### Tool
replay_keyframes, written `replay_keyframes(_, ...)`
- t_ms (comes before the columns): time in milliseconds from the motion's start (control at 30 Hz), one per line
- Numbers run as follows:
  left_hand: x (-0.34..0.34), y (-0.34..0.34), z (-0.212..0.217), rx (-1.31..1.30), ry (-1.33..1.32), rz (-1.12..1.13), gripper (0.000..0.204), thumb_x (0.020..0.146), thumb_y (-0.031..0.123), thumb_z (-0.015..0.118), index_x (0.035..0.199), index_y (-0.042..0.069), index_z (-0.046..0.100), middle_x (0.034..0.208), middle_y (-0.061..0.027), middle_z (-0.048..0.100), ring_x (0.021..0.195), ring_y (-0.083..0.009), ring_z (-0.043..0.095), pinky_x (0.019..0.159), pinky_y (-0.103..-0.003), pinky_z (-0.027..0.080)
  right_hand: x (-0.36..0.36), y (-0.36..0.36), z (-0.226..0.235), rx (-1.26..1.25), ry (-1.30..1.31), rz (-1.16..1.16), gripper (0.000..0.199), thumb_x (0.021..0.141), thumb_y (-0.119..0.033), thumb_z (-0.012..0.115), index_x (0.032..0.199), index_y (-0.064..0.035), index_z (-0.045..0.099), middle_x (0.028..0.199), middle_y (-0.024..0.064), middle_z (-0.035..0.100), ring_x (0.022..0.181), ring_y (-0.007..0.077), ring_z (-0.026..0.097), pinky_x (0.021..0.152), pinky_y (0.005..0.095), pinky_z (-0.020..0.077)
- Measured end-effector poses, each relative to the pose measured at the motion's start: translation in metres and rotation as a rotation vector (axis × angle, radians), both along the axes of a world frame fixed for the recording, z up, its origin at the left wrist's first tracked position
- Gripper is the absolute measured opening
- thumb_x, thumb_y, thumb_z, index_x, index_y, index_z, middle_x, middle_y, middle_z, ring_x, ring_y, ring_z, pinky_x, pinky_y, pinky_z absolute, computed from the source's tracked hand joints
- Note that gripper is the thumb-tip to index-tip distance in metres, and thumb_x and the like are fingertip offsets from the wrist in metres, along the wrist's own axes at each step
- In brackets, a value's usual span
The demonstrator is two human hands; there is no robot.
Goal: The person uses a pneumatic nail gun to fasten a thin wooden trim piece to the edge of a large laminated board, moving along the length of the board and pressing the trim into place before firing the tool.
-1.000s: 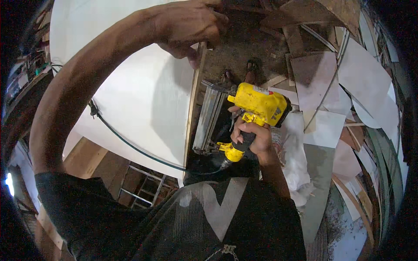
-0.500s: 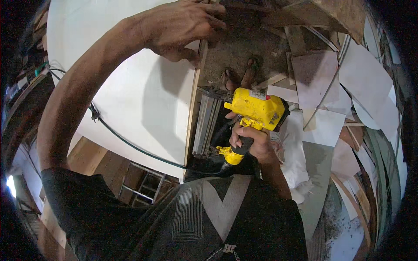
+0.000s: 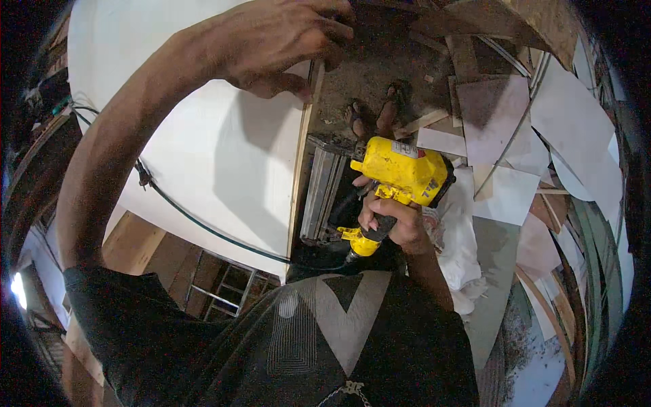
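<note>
the yellow nail gun [image 3: 400,169] is being gripped in the closed right hand [image 3: 395,218], right of the white panel [image 3: 196,169]; the left hand [image 3: 288,41] is being held half-curled over the wooden edge strip's [image 3: 299,183] far part, its hold unclear. how much is nailed or left is not being shown.

The left arm [image 3: 115,142] makes a wide bend outward, then reaches forward; its grip [image 3: 288,47] is turned knuckles up, fingers loosely bent, thumb [image 3: 293,86] standing apart. The right forearm [image 3: 434,281] stays close before the chest, and the right grip [image 3: 399,220] has its fingers curled firmly.
</note>
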State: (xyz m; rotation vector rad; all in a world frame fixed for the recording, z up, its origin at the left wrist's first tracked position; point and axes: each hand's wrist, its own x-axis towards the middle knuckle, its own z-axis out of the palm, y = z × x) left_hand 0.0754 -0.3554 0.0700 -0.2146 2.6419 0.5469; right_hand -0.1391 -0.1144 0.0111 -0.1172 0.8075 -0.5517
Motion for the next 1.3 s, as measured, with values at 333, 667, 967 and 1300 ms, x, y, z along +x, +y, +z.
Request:
replay_keyframes(333, 0.011, -0.003, -0.012, 0.177, 0.103, 0.037, 0.036, 0.079, 0.041, 0.062, 0.090, 0.007, 0.067, 0.112, -0.0124, 0.059, 0.119, -0.0299, 0.043, 0.113, -0.058, 0.000, 0.004, -0.006, 0.007, -0.067, 0.098, 0.100, 0.041, 0.078, -0.013, 0.052, 0.113, 0.0083, 0.047, 0.062, 0.0062, 0.055, 0.051, 0.0124, 0.050, 0.055, 0.0274, 0.0443)
replay_keyframes(667, 0.017, 0.000, -0.023, 0.134, 0.181, 0.055, 0.040, 0.077, 0.047, 0.063, 0.086, 0.009, 0.067, 0.106, -0.0115, 0.062, 0.117, -0.0286, 0.044, 0.112, -0.058, 0.000, 0.004, -0.004, 0.003, 0.033, 0.037, 0.027, 0.044, 0.076, -0.015, 0.061, 0.111, 0.0083, 0.047, 0.061, 0.0084, 0.055, 0.049, 0.0141, 0.050, 0.056, 0.0301, 0.0452)
replay_keyframes(967, 0.008, -0.008, -0.007, 0.092, 0.141, 0.000, 0.047, 0.076, 0.052, 0.063, 0.087, 0.007, 0.067, 0.107, -0.0101, 0.061, 0.117, -0.0282, 0.045, 0.112, -0.058, 0.001, 0.000, -0.001, 0.011, -0.285, 0.092, -0.006, 0.038, 0.078, -0.013, 0.056, 0.109, 0.0081, 0.047, 0.062, 0.0084, 0.054, 0.049, 0.0153, 0.049, 0.055, 0.0315, 0.0450)
replay_keyframes(1300, -0.018, -0.033, 0.018, -0.039, 0.014, 0.066, 0.059, 0.060, 0.040, 0.075, 0.109, 0.011, 0.063, 0.118, -0.0075, 0.057, 0.126, -0.0269, 0.037, 0.114, -0.047, 0.009, 0.006, -0.019, -0.002, -0.032, -0.001, -0.145, 0.036, 0.075, -0.008, 0.053, 0.108, 0.0062, 0.054, 0.059, 0.0082, 0.056, 0.048, 0.0154, 0.052, 0.050, 0.0273, 0.0434)
